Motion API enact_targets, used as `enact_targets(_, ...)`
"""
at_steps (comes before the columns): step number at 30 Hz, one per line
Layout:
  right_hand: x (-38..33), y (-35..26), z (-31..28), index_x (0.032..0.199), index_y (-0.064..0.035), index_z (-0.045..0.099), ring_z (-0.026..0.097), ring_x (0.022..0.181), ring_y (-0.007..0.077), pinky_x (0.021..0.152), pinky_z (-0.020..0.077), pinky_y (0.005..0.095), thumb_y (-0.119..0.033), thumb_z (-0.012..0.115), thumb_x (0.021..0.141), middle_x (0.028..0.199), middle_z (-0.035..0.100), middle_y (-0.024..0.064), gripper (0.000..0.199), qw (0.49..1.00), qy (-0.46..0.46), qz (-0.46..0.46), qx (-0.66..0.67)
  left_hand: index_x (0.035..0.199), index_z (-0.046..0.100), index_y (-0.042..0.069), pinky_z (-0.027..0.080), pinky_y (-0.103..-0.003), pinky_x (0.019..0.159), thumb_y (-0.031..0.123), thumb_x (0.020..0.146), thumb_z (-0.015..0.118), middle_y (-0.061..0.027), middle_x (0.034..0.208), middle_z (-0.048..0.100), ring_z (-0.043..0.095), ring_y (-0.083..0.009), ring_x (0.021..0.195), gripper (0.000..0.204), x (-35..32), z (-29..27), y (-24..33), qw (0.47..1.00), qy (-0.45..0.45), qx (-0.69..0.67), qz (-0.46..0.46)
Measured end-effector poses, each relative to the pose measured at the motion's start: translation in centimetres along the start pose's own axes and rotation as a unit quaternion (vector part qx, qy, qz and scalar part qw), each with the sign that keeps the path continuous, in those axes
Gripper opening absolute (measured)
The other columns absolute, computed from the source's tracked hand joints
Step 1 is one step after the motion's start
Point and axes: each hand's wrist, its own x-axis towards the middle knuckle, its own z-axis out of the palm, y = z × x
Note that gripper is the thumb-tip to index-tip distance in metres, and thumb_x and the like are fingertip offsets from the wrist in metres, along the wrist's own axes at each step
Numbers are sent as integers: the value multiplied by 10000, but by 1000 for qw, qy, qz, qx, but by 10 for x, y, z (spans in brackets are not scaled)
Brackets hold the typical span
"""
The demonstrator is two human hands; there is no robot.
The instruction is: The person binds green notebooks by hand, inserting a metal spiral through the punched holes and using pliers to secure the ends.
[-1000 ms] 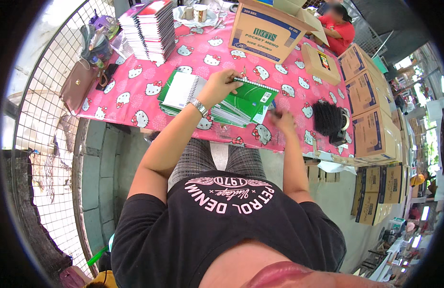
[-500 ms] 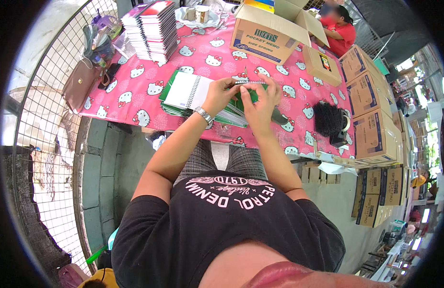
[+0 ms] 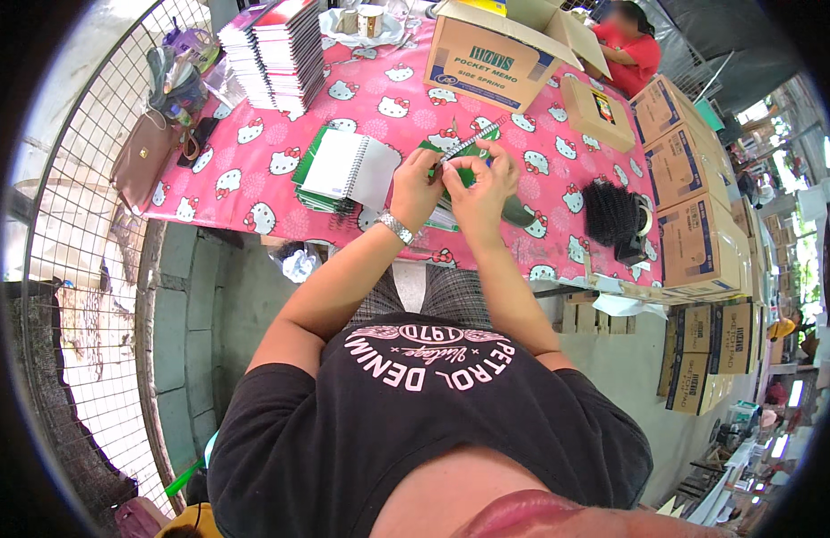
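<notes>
A small green spiral notebook [image 3: 490, 135] is held up over the table, its wire coil [image 3: 474, 141] slanting up to the right. My left hand [image 3: 418, 186] pinches the lower end of the coil. My right hand [image 3: 483, 186] is closed on the notebook near that same end, thumb and forefinger almost meeting the left fingertips. What exactly lies between the fingertips is too small to make out. Left of my hands, an open spiral notebook with white pages [image 3: 336, 167] rests on a pile of green notebooks [image 3: 313, 197], partly hidden by my left wrist.
Tall stacks of spiral notebooks [image 3: 273, 58] stand at the back left, near a brown bag [image 3: 144, 166]. An open carton [image 3: 487, 63] is at the back. Black wire coils [image 3: 608, 215] and a tape dispenser [image 3: 632, 251] lie right, beside stacked cartons [image 3: 693, 238]. Another person [image 3: 632, 54] sits far right.
The held notebook's coil has turned from nearly level to slanting up to the right. My left hand has shifted slightly right and down, and my right fingers have curled in more.
</notes>
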Motion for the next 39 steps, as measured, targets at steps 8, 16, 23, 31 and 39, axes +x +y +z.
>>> enact_targets(8, -18, 2, 7, 928, -36, 645, 534, 902, 107, 836, 407, 292, -159, 624, 887, 961, 621, 30, 132, 775, -77, 391, 490, 1045, 636, 30, 512, -373, 598, -29, 772, 656, -121, 869, 606, 624, -287, 664, 279, -7, -8, 2, 984, -47, 54, 163)
enact_targets(16, -103, -17, 76, 1021, -125, 585, 514, 994, 162, 912, 382, 324, -204, 657, 871, 979, 564, 37, 184, 513, -282, 539, 605, 907, 565, -28, 578, -314, 501, 90, 925, 628, -78, 801, 582, 617, -177, 609, 135, 36, -97, -28, 918, 189, -252, -240)
enact_targets(23, -97, -51, 110, 1030, -89, 560, 298, 1334, 377, 1102, 213, 516, -405, 690, 805, 1405, 353, 201, 409, 920, -248, -36, 300, 1003, 529, -19, 575, -307, 515, 79, 933, 610, -90, 916, 586, 625, -179, 677, 145, 22, -188, -71, 890, 306, -235, -241)
enact_targets(31, -58, -65, 112, 1076, -91, 598, 244, 1427, 413, 1151, 123, 565, -447, 688, 830, 1450, 399, 254, 442, 908, -315, -214, 173, 1042, 581, 7, 543, -342, 600, 121, 895, 636, -113, 990, 615, 634, -247, 767, 193, 22, -165, -72, 947, 203, -63, -239)
enact_targets(39, 21, 130, -66, 937, -64, 668, 645, 877, 279, 797, 495, 391, -116, 634, 832, 930, 691, 116, 122, 998, 30, 29, 44, 977, 659, 98, 422, -457, 907, 223, 813, 683, -104, 1109, 605, 542, -323, 1040, 207, -7, -151, -77, 873, 89, 477, -38)
